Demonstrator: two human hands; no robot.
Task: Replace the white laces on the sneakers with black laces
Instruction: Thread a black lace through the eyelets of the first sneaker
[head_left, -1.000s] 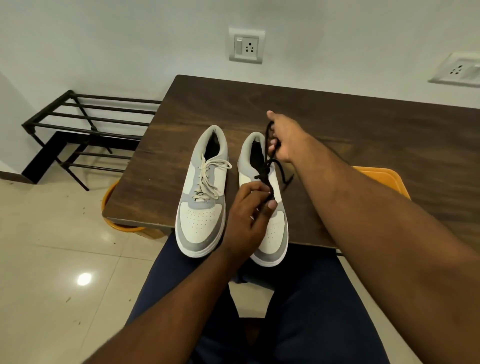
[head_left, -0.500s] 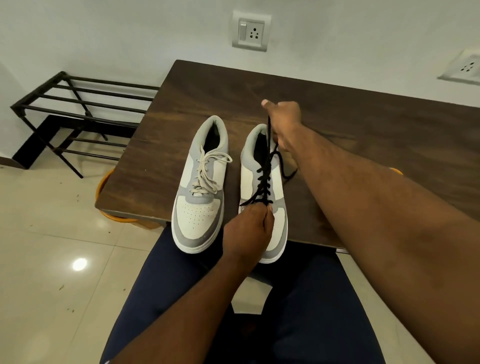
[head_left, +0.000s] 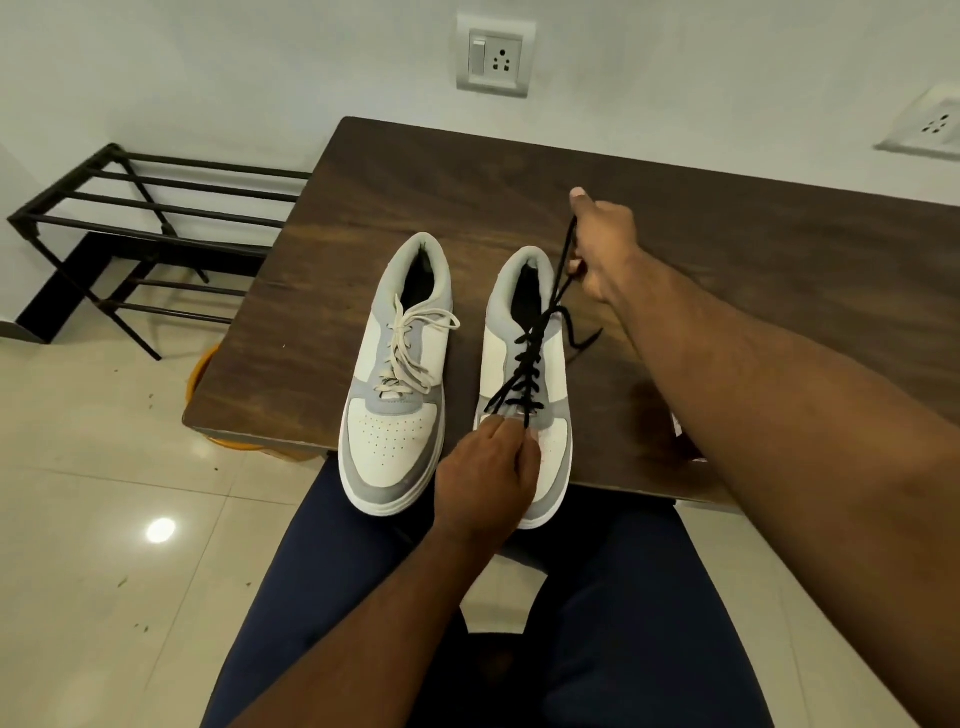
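Two grey-and-white leather sneakers stood side by side at the near edge of the dark wooden table (head_left: 675, 218), toes overhanging it. The white-laced sneaker (head_left: 397, 379) lay left of the black-laced sneaker (head_left: 527, 374). A black metal rack (head_left: 140, 228) stood left of the table, a white wall socket (head_left: 494, 56) behind it.

Dark wooden table (head_left: 727, 249) — two sneakers (head_left: 397, 374) side by side.

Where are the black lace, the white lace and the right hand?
black lace (head_left: 525, 371), head view, on the crossed rows over the tongue.
white lace (head_left: 402, 353), head view, on its crossings.
right hand (head_left: 605, 244), head view, on its back.
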